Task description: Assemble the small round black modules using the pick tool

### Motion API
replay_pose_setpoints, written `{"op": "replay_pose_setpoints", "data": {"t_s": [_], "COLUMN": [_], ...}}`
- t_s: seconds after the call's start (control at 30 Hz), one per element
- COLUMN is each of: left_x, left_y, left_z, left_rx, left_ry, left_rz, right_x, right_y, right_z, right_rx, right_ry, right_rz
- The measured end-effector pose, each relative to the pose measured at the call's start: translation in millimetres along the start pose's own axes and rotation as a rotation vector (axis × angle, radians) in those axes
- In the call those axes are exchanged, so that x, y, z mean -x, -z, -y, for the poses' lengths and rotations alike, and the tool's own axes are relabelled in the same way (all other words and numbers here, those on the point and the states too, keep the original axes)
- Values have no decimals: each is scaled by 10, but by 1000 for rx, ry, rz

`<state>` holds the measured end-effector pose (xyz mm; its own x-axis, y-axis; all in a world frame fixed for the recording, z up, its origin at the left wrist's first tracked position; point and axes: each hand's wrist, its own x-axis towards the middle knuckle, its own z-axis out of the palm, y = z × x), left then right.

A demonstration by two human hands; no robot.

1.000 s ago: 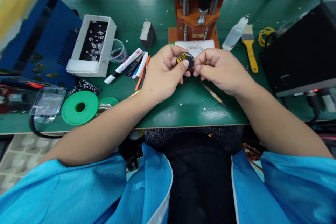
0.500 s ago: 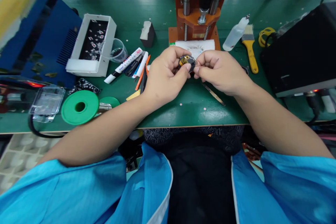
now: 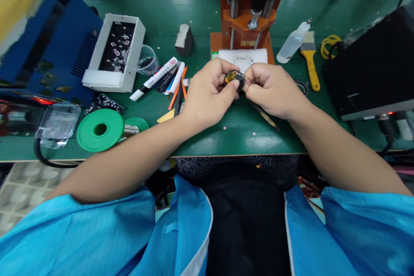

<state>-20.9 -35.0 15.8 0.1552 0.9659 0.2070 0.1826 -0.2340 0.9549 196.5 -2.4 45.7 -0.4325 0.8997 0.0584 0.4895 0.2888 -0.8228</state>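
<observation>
Green Desk [image 3: 207,140], Bright Blue Sleeves [image 3: 80,228]

From where I stand, the round part [image 3: 230,78] shows black with yellow patches. The press [image 3: 224,30] is orange-brown, the spool [image 3: 87,131] vivid green, the brush handle [image 3: 311,71] yellow. Red-and-white flecks dot the black inside of the white box [image 3: 136,47]. Pale lettering patterns the dark cloth [image 3: 197,167]; white piping [image 3: 211,209] edges the blue garment [image 3: 181,224].

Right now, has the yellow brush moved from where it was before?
No, the yellow brush still lies right of the orange press, beside the clear bottle.
</observation>
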Motion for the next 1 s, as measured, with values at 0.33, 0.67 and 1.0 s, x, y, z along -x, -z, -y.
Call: {"op": "replay_pose_setpoints", "data": {"t_s": [0.33,0.67,1.0], "left_x": [-53,-92,-103], "left_y": [29,72,56], "left_z": [-78,-192,-345], "left_rx": [201,387,510], "left_ry": [197,381,498], "left_rz": [36,70,49], "right_x": [11,33,33], "right_y": [49,93,109], "right_z": [21,43,-11], "right_rx": [-38,-41,-36], "right_ry": [-8,18,95], "right_rz": [46,112,143]}}
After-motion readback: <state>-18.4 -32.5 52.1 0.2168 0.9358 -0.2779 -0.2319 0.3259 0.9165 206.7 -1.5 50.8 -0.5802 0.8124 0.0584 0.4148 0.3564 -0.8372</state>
